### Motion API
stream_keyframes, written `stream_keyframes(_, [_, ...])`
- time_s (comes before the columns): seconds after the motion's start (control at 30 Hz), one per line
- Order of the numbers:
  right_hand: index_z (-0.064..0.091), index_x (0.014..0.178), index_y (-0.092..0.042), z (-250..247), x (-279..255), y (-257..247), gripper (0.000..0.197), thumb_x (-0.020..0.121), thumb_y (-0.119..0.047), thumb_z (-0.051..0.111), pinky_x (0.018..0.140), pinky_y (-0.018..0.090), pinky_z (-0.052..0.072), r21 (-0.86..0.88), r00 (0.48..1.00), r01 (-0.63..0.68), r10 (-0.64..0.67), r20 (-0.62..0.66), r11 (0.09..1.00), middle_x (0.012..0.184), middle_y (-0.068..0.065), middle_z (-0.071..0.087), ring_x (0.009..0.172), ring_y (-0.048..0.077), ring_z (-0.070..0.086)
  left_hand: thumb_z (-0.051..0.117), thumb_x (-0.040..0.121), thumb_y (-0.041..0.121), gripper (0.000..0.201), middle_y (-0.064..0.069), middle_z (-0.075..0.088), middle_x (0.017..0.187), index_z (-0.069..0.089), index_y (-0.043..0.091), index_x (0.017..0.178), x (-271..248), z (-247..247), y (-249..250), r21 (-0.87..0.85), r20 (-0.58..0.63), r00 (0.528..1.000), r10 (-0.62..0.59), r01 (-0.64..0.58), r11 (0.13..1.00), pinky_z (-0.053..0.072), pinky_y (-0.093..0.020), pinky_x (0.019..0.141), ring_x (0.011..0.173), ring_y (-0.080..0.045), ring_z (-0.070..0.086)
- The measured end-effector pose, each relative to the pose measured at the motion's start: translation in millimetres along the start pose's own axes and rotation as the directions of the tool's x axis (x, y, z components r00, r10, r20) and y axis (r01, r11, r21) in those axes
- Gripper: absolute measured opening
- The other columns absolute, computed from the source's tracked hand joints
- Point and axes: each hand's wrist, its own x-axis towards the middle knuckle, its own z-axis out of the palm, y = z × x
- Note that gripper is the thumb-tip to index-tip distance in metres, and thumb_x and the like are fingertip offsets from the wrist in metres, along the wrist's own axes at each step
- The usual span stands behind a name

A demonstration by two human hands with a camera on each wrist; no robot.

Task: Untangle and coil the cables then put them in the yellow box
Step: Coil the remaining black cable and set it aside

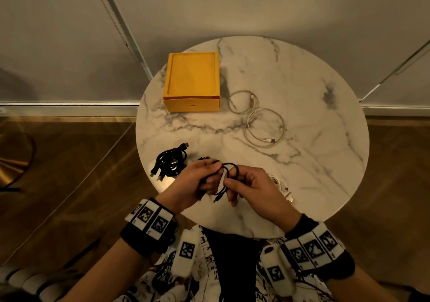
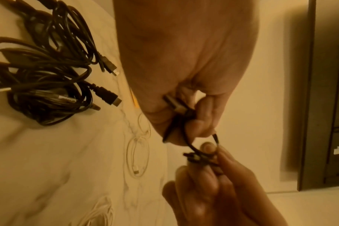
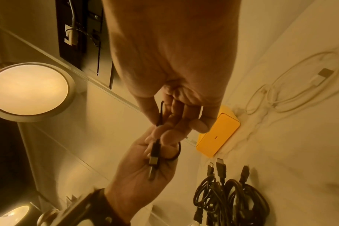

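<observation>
Marble table (image 1: 314,87) fills my head view, round, with wood floor around it. Both my hands meet over its near edge. My left hand (image 1: 195,185) curls its fingers round a thin black cable (image 1: 229,165), already looped, with a USB plug lying along the palm, metal end toward my wrist in the right wrist view. My right hand (image 1: 253,185) pinches the same cable between thumb and fingertips; the other plug hangs down between the hands. How many loops there are I cannot tell, since fingers cover most of them.

Just left of my left hand lies a black bundle (image 1: 171,162), plugs sticking out in several directions. Beyond my right hand two white coils (image 1: 265,127) lie flat, touching each other. By my right wrist a white tangle (image 1: 282,186) is half hidden behind the hand. Well beyond my left hand sits the yellow box (image 1: 192,81), open top up, long axis running away from me.
</observation>
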Motion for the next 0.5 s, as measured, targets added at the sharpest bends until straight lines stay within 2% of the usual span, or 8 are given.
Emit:
stream_keyframes(0.1, [0.06, 0.091, 0.001, 1, 2, 4, 0.006, 0.094, -0.005, 0.059, 0.053, 0.023, 0.046, -0.034, 0.999, -0.043, 0.043, -0.01, 0.999, 0.066, 0.016, 0.065, 0.05, 0.02, 0.058, 0.05, 0.093, 0.02, 0.024, 0.005, 0.031, 0.051, 0.053, 0.008, 0.073, -3, -3, -2, 0.033, 0.021, 0.999, -0.039, 0.039, 0.999, 0.025, -0.017, 0.042, 0.041, -0.006, 0.022])
stream_keyframes(0.17, [0.06, 0.102, -0.001, -1, 1, 3, 0.01, 0.093, -0.007, 0.06, 0.052, 0.019, 0.044, -0.042, 0.999, -0.047, 0.047, 0.008, 0.998, 0.072, 0.022, 0.065, 0.051, 0.019, 0.059, 0.049, 0.096, 0.02, 0.027, 0.005, 0.028, 0.052, 0.051, 0.009, 0.071, -6, -5, -2, 0.05, 0.055, 0.997, -0.061, 0.059, 0.997, 0.022, -0.018, 0.042, 0.042, -0.007, 0.019])
stream_keyframes(0.3, [0.059, 0.095, 0.003, -2, -4, 1, 0.007, 0.091, -0.002, 0.062, 0.051, 0.034, 0.05, -0.014, 0.998, 0.017, -0.016, 0.066, 1.0, 0.069, 0.014, 0.06, 0.059, 0.023, 0.061, 0.056, 0.093, 0.03, 0.031, 0.006, 0.025, 0.05, 0.049, 0.014, 0.067, -11, -7, -7, 0.055, 0.176, 0.981, -0.081, 0.072, 0.996, 0.018, -0.02, 0.042, 0.042, -0.009, 0.014])
stream_keyframes(0.43, [0.066, 0.087, -0.005, 4, -8, 1, 0.001, 0.087, -0.004, 0.068, 0.052, 0.036, 0.05, -0.157, 0.994, 0.058, -0.044, 0.096, 0.986, 0.066, 0.013, 0.064, 0.052, 0.02, 0.06, 0.067, 0.086, 0.038, 0.033, 0.008, 0.032, 0.049, 0.052, 0.016, 0.067, -21, -16, -10, 0.062, 0.287, 0.952, -0.103, 0.089, 0.994, 0.023, -0.019, 0.042, 0.04, -0.009, 0.02])
stream_keyframes(0.5, [0.068, 0.086, -0.007, 9, -8, 3, 0.002, 0.088, -0.005, 0.067, 0.052, 0.034, 0.049, -0.191, 0.992, 0.057, -0.035, 0.118, 0.98, 0.062, 0.01, 0.065, 0.048, 0.018, 0.057, 0.065, 0.087, 0.037, 0.033, 0.007, 0.033, 0.047, 0.054, 0.014, 0.066, -25, -19, -10, 0.122, 0.268, 0.956, -0.121, 0.091, 0.988, 0.029, -0.019, 0.043, 0.039, -0.009, 0.024])
